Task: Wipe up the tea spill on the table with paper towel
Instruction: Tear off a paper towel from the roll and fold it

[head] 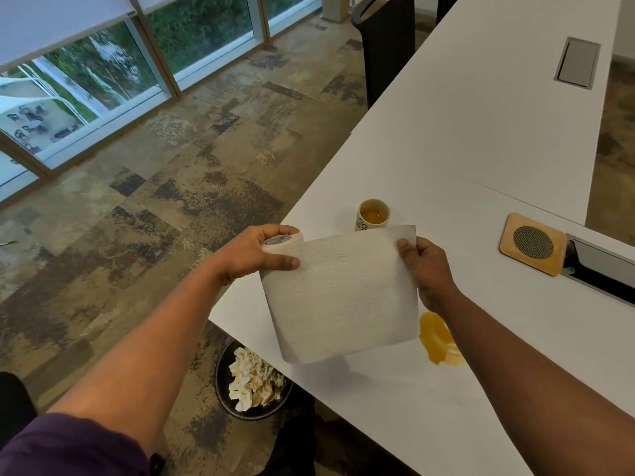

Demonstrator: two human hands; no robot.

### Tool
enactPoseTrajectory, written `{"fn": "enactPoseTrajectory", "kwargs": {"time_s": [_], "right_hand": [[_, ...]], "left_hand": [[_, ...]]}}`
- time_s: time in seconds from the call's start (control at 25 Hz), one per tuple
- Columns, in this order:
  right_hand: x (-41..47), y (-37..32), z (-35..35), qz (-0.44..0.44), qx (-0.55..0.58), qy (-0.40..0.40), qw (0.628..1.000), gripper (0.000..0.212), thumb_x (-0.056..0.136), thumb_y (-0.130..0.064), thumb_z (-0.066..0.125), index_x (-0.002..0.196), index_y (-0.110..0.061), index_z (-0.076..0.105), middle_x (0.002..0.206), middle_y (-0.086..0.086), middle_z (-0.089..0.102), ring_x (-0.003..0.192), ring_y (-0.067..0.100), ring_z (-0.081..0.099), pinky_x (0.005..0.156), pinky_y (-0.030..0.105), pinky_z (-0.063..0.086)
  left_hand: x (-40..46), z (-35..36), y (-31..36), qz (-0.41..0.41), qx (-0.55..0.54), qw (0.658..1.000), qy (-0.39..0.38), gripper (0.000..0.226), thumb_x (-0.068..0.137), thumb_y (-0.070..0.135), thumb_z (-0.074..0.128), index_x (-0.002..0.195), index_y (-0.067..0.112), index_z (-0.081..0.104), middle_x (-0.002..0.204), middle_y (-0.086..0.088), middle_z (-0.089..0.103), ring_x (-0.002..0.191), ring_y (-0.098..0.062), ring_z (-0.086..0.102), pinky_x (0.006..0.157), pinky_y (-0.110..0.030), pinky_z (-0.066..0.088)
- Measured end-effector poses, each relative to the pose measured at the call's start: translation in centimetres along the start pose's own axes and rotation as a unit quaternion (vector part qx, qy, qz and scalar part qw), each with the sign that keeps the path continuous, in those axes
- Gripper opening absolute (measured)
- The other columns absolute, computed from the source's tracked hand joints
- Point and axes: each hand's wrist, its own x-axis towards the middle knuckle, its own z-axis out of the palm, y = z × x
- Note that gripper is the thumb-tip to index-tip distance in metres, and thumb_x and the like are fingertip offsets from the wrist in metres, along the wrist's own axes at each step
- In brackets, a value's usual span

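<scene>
An amber tea spill point(438, 340) lies on the white table point(481, 139), partly hidden by my right forearm. Above the table's near corner my left hand point(256, 252) grips a paper towel roll point(283, 240). A white sheet of paper towel point(343, 293) is drawn out from the roll to the right. My right hand point(424, 266) pinches the sheet's right edge. The sheet hangs in the air just left of the spill, apart from it.
A paper cup point(374, 215) with tea in it stands behind the sheet. A wooden square coaster point(532, 243) and a cable hatch point(604, 266) are at the right. Below the table edge a black bin point(252, 383) holds several stained crumpled towels. A dark chair point(388, 42) stands farther along.
</scene>
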Motion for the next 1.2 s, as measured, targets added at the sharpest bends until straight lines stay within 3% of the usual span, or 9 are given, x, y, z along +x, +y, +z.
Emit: {"fn": "enactPoseTrajectory", "kwargs": {"time_s": [0.08, 0.24, 0.4, 0.96, 1.2], "right_hand": [[-0.1, -0.5, 0.2, -0.004, 0.023, -0.005, 1.000, 0.017, 0.097, -0.034, 0.062, 0.095, -0.024, 0.076, 0.098, 0.007, 0.077, 0.085, 0.024, 0.071, 0.074, 0.044, 0.061], [-0.5, -0.7, 0.5, 0.009, 0.034, -0.008, 0.999, 0.020, 0.097, -0.036, 0.062, 0.089, -0.025, 0.076, 0.092, 0.004, 0.078, 0.078, 0.020, 0.073, 0.066, 0.038, 0.062], [-0.8, -0.5, 0.6, 0.033, 0.059, -0.001, 0.998, 0.020, 0.097, -0.034, 0.063, 0.091, -0.020, 0.076, 0.089, 0.003, 0.079, 0.074, 0.018, 0.075, 0.058, 0.031, 0.059], [-0.8, 0.1, 1.1, 0.039, 0.113, 0.045, 0.992, 0.015, 0.097, -0.026, 0.063, 0.094, -0.016, 0.074, 0.085, -0.002, 0.079, 0.074, 0.013, 0.074, 0.059, 0.026, 0.058], [-0.9, -0.8, 1.1, 0.035, 0.100, -0.006, 0.994, 0.022, 0.095, -0.035, 0.065, 0.085, -0.021, 0.078, 0.089, 0.005, 0.079, 0.075, 0.018, 0.074, 0.063, 0.031, 0.060]], "left_hand": [[-0.1, 0.4, 0.4, 0.000, -0.061, 0.998, -0.011, 0.047, 0.069, 0.038, 0.091, 0.113, 0.040, 0.074, 0.113, 0.012, 0.075, 0.102, -0.011, 0.072, 0.076, -0.020, 0.058], [0.2, 1.4, 0.4, 0.003, -0.149, 0.989, -0.016, 0.047, 0.073, 0.041, 0.082, 0.117, 0.024, 0.076, 0.117, -0.006, 0.075, 0.104, -0.023, 0.073, 0.084, -0.039, 0.061], [0.5, 2.2, 0.3, 0.011, -0.214, 0.977, 0.014, 0.045, 0.074, 0.037, 0.079, 0.114, 0.017, 0.077, 0.111, -0.011, 0.076, 0.097, -0.024, 0.073, 0.078, -0.034, 0.059], [1.0, 3.8, 0.8, 0.034, -0.296, 0.953, 0.046, 0.030, 0.079, 0.024, 0.069, 0.105, 0.015, 0.079, 0.098, -0.008, 0.077, 0.084, -0.020, 0.073, 0.068, -0.030, 0.059], [1.2, 3.8, 0.7, 0.038, -0.270, 0.961, 0.040, 0.031, 0.079, 0.022, 0.071, 0.108, 0.012, 0.077, 0.102, -0.010, 0.075, 0.087, -0.024, 0.072, 0.072, -0.034, 0.059]]}}
